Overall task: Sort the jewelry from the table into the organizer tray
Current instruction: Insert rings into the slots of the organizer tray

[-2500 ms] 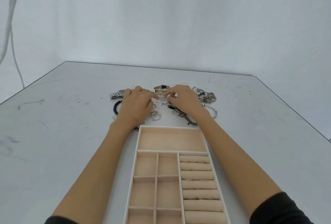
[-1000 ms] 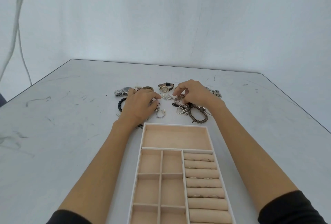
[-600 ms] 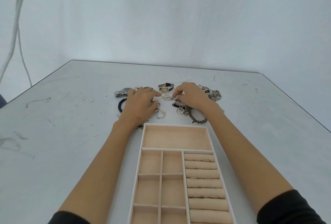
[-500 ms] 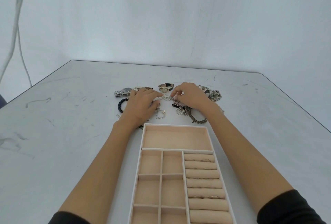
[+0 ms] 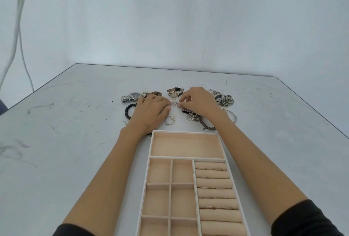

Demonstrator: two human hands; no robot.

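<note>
The beige organizer tray (image 5: 223, 146) lies near me, with an empty wide compartment, small square compartments and ring rolls (image 5: 215, 183) holding several thin rings. Beyond it, jewelry is scattered on the table. My left hand (image 5: 151, 112) and my right hand (image 5: 201, 103) meet over a small silver ring piece (image 5: 174, 102), and the fingertips of both pinch at it. A pearl ring (image 5: 170, 120) lies just under my left hand. Parts of the pile are hidden by both hands.
On the grey table (image 5: 75, 141) lie a silver watch (image 5: 132, 96), a gold watch with black strap (image 5: 174, 93), a black bead bracelet (image 5: 128, 112), silver chains (image 5: 225, 99), a silver bangle (image 5: 233, 116), and a dark braided bracelet (image 5: 206, 126).
My right hand drew back left from the braided bracelet to the small silver piece in the middle. My left hand's fingers slid right to meet it there.
</note>
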